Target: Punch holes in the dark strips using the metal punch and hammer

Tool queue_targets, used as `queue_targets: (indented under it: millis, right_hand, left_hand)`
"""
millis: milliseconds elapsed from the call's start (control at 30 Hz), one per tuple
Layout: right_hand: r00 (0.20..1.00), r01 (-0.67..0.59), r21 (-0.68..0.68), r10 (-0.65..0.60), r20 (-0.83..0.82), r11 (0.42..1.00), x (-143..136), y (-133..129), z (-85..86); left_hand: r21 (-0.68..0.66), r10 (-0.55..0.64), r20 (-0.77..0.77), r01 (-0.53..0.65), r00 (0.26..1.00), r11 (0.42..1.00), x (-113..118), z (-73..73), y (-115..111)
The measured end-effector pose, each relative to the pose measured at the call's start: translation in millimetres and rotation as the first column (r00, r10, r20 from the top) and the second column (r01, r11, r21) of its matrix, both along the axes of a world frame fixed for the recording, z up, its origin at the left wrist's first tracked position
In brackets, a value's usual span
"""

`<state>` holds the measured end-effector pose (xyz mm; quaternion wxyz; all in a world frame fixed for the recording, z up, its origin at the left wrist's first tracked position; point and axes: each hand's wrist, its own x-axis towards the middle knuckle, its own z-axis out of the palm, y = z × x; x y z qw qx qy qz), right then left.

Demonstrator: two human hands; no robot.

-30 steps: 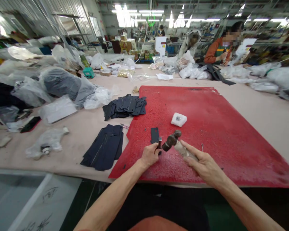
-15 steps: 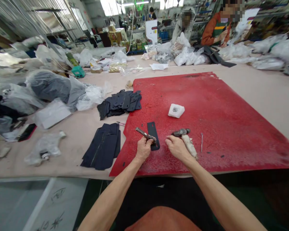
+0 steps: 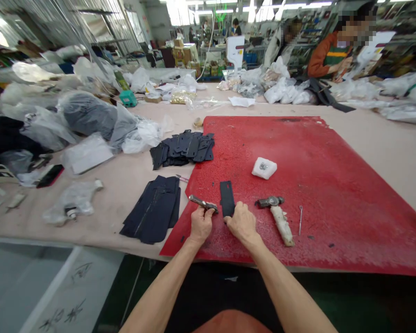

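My left hand (image 3: 201,225) is closed around a metal hand punch (image 3: 198,200), which lies slantwise across the fingers just left of a dark flat piece of material (image 3: 226,195). That piece has a small slot near its far end and rests on the red mat (image 3: 298,157). At its near end my right hand (image 3: 243,222) pinches the lower right edge between thumb and fingers. Right of this hand lies a hammer (image 3: 282,225) with a wrapped pale handle. A thin metal pin with an eye (image 3: 300,221) is beside it.
Beyond the dark piece sits a white block (image 3: 264,168). To the left are a neat stack of dark panels (image 3: 154,208) and a heap of small dark pieces (image 3: 185,147). Plastic bags (image 3: 86,115) crowd the table's left side. Co-workers sit across the table.
My right hand has left the hammer's side and moved left onto the dark piece. My left hand has drawn the punch off that piece to the left. The view has shifted.
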<state>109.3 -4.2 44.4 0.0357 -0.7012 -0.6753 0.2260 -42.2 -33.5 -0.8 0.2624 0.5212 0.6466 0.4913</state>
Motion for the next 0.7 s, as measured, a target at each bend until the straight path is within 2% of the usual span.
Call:
queue_targets:
  millis: [100,167,233,300,400,533,600,700]
  right_hand:
    - [0.99,0.025,-0.048,-0.032,-0.139,0.999,4,6,-5.4]
    - [0.975,-0.017,-0.025,0.011,-0.224,1.0,7,14,-7.0]
    - [0.952,-0.061,0.013,0.062,-0.3,0.998,6,28,-4.3]
    - [0.919,-0.077,0.035,0.084,-0.385,0.996,-3,51,5.3]
    - [0.86,-0.087,0.058,0.105,-0.5,0.994,-31,100,33.8]
    - [0.786,-0.139,0.084,0.162,-0.596,0.987,-82,165,70.8]
    - [0.78,-0.189,0.069,0.193,-0.596,0.979,-106,179,74.0]
    - [0.781,-0.342,0.048,0.312,-0.542,0.939,-132,170,58.6]
  left_hand:
    - [0.015,0.0,0.041,-0.001,0.999,1.0,-4,0.0,-4]
    - [0.024,0.01,0.064,-0.012,0.998,1.0,-5,-1.5,-6]
    - [0.025,0.014,0.083,-0.016,0.996,1.0,-5,-3.5,-6]
    - [0.012,0.016,0.091,-0.017,0.996,1.0,-5,-5.1,-5]
    - [-0.005,0.004,0.102,-0.003,0.995,1.0,-5,-5.7,-5]
    - [-0.001,-0.027,0.177,0.028,0.984,1.0,-4,-5.0,-8]
    - [-0.003,-0.033,0.217,0.034,0.976,0.999,-3,-4.5,-10]
    - [-0.013,-0.03,0.268,0.034,0.963,0.999,-3,-3.4,-11]
